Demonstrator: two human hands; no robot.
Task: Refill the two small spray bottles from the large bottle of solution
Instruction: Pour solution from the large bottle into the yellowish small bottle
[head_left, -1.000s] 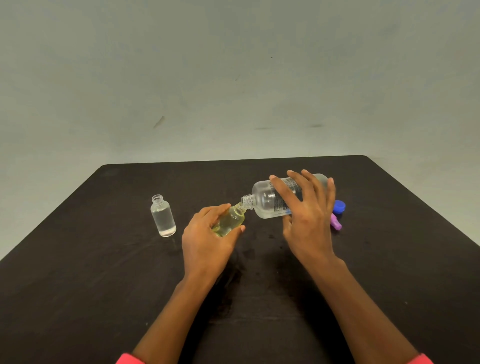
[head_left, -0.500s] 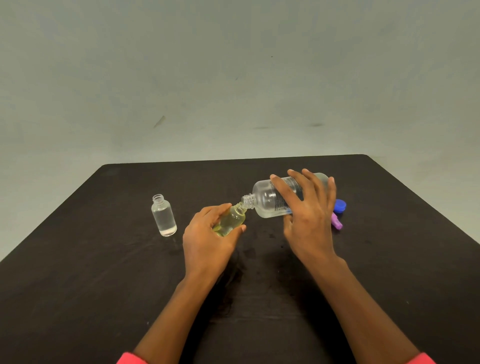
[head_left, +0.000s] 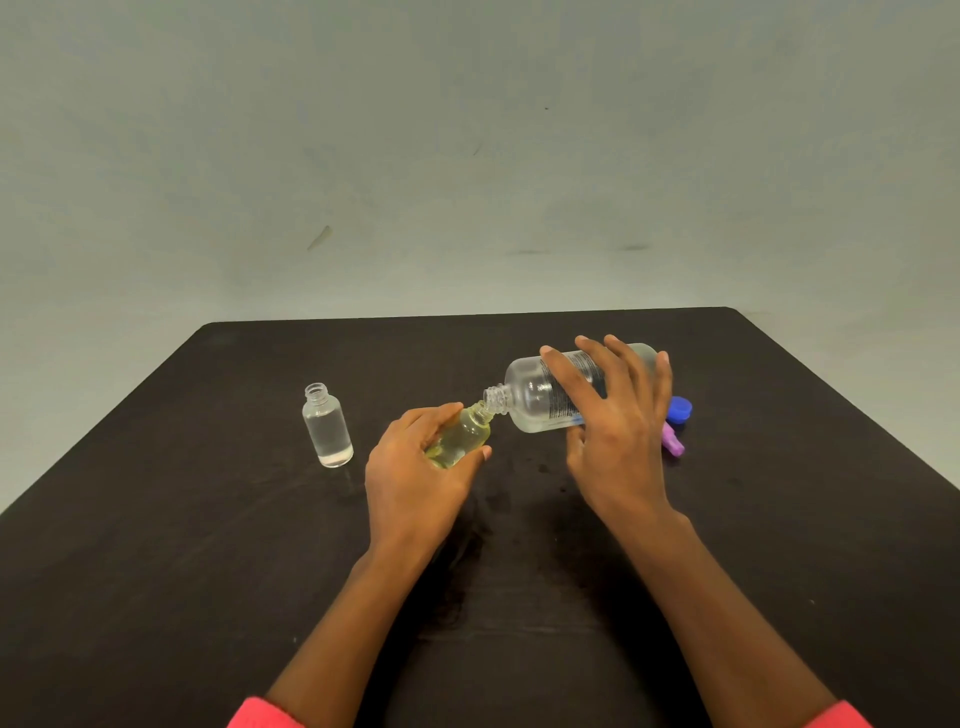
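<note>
**Large bottle tipped to the mouth of a small bottle, centre of the frame**

Just right of centre, the right hand (head_left: 618, 436) holds the large bottle (head_left: 530, 402) above the dark bench (head_left: 156, 571). Its fingers are spread over the top of the labelled body and the thumb is curled beneath. The bottle lies almost level, with its uncapped threaded neck pointing to the left of the frame and slightly down.

That neck meets the open mouth of the yellowish spray bottle (head_left: 462, 434), which the left hand (head_left: 415, 467) grips round its lower half between thumb and curled fingers. This small bottle leans up and to the right, toward the large one. It holds pale yellow liquid, but whether anything is flowing between the two mouths is too fine to make out.

The two hands are apart, each clamped on its own bottle.

Left of centre, well clear of both hands, the clear spray bottle (head_left: 328, 428) stands upright on the bench. It is uncapped and holds clear liquid.

Behind the right hand, a blue cap (head_left: 680, 409) and a purple spray top (head_left: 674, 444) lie close together on the bench, both partly hidden.

Pink sleeves (head_left: 260, 714) show at the bottom edge of the frame. A plain grey wall (head_left: 467, 156) fills the upper half.
</note>
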